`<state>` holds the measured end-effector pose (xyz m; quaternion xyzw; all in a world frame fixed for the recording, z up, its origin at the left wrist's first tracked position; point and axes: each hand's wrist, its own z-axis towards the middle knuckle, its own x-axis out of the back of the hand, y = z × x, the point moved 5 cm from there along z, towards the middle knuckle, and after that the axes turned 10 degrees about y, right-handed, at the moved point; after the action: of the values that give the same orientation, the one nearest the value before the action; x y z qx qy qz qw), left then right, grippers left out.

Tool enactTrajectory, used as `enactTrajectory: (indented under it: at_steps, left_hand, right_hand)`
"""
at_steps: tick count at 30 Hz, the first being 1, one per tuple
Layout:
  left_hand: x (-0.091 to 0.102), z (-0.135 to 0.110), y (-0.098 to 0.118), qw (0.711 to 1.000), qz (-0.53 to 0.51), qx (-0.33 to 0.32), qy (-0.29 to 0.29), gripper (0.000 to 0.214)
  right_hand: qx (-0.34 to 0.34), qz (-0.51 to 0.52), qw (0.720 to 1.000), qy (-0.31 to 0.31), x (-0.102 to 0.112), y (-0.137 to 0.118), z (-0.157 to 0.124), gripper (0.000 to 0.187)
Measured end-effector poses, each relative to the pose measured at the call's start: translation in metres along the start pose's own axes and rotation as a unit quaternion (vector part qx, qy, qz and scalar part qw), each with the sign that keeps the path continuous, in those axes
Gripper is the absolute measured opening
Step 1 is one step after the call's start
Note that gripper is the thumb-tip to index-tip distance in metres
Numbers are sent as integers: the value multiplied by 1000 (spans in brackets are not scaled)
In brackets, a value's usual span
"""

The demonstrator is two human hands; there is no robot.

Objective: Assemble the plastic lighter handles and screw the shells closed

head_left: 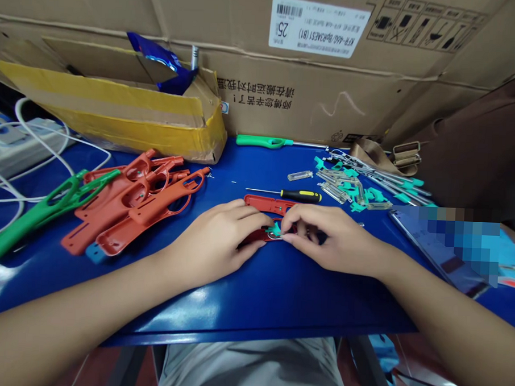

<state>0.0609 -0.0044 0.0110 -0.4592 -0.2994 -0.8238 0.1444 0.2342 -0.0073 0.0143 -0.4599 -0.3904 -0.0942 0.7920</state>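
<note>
Shell (256, 237), red, lay between the table's (235, 306) near and far edges | your left hand (221, 237) gripped it | your right hand's (332, 236) fingertips met at its teal insert (274, 228), grip unclear | screwdriver (300, 195) lay toward the far edge

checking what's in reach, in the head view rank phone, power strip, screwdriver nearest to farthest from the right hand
1. Screwdriver: just beyond the right hand
2. Phone: to its right
3. Power strip: far left
</note>
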Motion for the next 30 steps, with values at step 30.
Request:
enactTrajectory:
  at_steps: [30]
  left_hand:
    - [-6,-1,-11,989,-114,85,46,24]
  right_hand:
    - [4,-20,999,-45,-2,6,3,6]
